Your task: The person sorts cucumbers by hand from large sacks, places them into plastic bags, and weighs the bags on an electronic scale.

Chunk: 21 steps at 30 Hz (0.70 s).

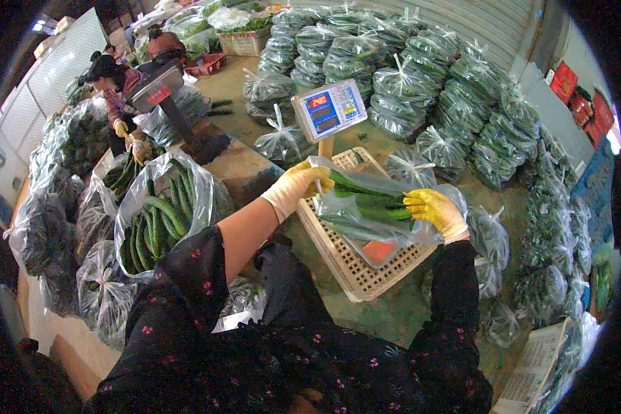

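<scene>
A clear plastic bag with several long green cucumbers (366,201) lies across the weighing scale in front of me. My left hand (301,188), in a pale glove with yellowed fingers, is closed on the bag's left edge. At the other side my right hand (431,212), gloved the same way, has its fingers curled over the cucumber ends; the plastic bunches around its wrist. Under the bag, part of the scale's metal pan (379,254) shows, resting on a beige plastic crate (355,279). The scale's lit display (330,110) stands on a post just beyond.
An open bag of cucumbers (162,228) stands to my left, among knotted bags (103,286). Stacked filled bags (407,79) line the back and right. Another person (114,90) works at the far left by a second scale (155,90). A pale crate (531,369) lies at lower right.
</scene>
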Motion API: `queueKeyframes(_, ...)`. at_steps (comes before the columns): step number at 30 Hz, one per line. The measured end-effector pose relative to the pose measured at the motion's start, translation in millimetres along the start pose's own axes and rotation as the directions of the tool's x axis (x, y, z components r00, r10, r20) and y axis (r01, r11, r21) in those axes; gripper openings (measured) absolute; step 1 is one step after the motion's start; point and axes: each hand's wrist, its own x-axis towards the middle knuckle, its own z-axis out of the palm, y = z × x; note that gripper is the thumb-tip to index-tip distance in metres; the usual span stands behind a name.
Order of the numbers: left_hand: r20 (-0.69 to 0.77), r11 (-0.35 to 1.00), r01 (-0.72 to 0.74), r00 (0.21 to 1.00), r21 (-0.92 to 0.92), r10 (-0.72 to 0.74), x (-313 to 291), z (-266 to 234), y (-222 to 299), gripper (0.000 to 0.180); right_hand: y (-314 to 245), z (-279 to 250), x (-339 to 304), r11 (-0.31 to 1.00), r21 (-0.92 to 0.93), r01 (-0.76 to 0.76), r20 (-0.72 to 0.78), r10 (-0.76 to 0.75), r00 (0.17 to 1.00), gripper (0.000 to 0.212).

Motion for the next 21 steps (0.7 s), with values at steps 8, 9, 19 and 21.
queueKeyframes(8,-0.015,0.996,-0.002,1.000,-0.094,0.001,-18,2,1,0.032,-23,17,-19,0.985,0.061,0.163,0.030,-0.165,0.986,0.041)
queueKeyframes(9,0.008,0.999,-0.042,0.999,-0.022,0.042,-17,-2,-2,0.033,-26,20,-23,0.983,0.054,0.177,0.019,-0.178,0.984,0.041)
queueKeyframes(19,0.036,0.990,-0.042,0.999,0.133,0.037,-95,-67,-23,0.043,-46,120,-30,0.957,0.029,0.290,0.172,-0.291,0.941,0.042)
queueKeyframes(21,-0.086,0.993,0.106,0.991,0.055,-0.101,-134,-67,-20,0.041,-42,142,-33,0.948,-0.042,0.315,0.204,-0.300,0.932,0.049)
